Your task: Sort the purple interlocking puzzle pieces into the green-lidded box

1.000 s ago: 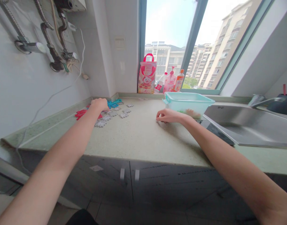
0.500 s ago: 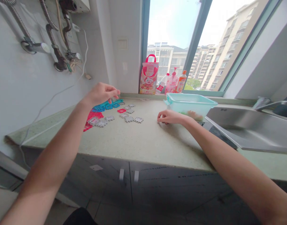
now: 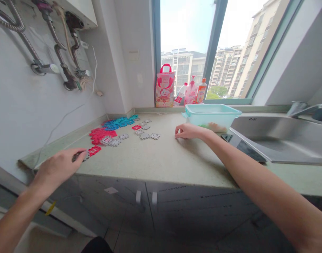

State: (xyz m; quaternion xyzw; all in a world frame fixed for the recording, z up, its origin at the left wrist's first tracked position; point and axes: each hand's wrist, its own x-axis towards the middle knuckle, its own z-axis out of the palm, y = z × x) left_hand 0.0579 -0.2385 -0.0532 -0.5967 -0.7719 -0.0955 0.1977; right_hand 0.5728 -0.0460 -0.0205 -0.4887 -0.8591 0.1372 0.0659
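your left hand (image 3: 58, 169) is low at the near edge of the counter (image 3: 155, 158). its fingers are curled around a small grey piece (image 3: 77, 156), and you can only see a bit of the piece poking out. it looks flat and bumpy at the edges, like a puzzle bit. just past your fingertips lies a red piece (image 3: 94, 150) on the counter.

your right hand (image 3: 186, 130) rests on the counter, just beside the teal box (image 3: 211, 116). its fingers are bent and pressed down on the top. i cannot tell if it holds anything.

more flat pieces lie farther back on the counter, near the wall. there is a pile of red pieces (image 3: 100, 134), a pile of blue pieces (image 3: 119, 122) behind it, and some grey pieces (image 3: 146, 135) spread out next to them. one little red one sits among the grey ones.

the teal box is see-through, with a teal rim on top. inside it you can see something green and something pale, but they are too blurry to name.

the shiny sink (image 3: 282, 140) is to the right of the box. on the window sill stand a pink bag (image 3: 165, 86) and a few bottles (image 3: 192, 92).
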